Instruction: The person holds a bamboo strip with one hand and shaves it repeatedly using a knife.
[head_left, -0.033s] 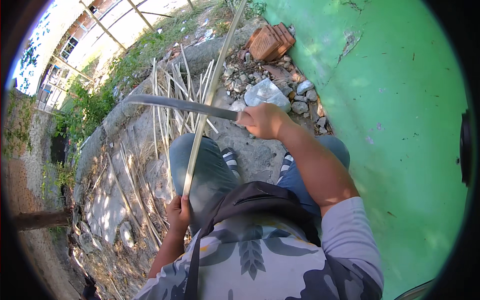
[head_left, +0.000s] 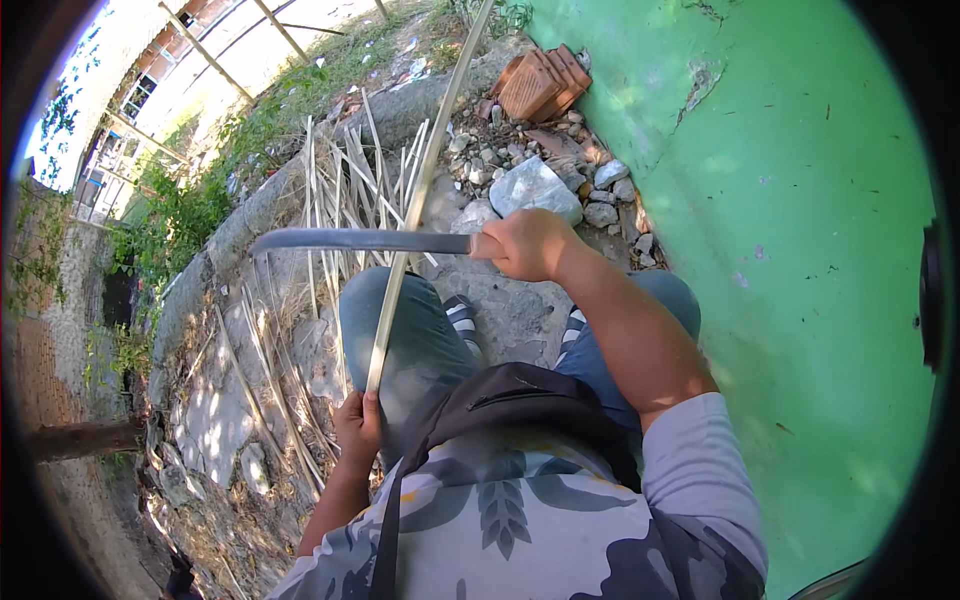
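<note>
Head view. A long pale strip [head_left: 424,178] slants from the near left to the far side of the scene, passing over the left knee [head_left: 357,310]. The left hand [head_left: 358,430] grips its near end, thumb laid along it. The right hand [head_left: 533,243] is closed about the handle of a long, curved-tipped knife [head_left: 350,240], whose blade points left and crosses the strip; whether the two touch cannot be told. Similar loose strips [head_left: 335,200] lie on the ground at far left; rubble and a pale stone [head_left: 537,190] lie farther off, beside a green wall [head_left: 780,200]. The strip is probably light, springy and rather smooth, with edges that may be sharp; its near end, clear of the blade, suits the hold. The knife is presumably stiff and heavier, best held by its handle alone.
</note>
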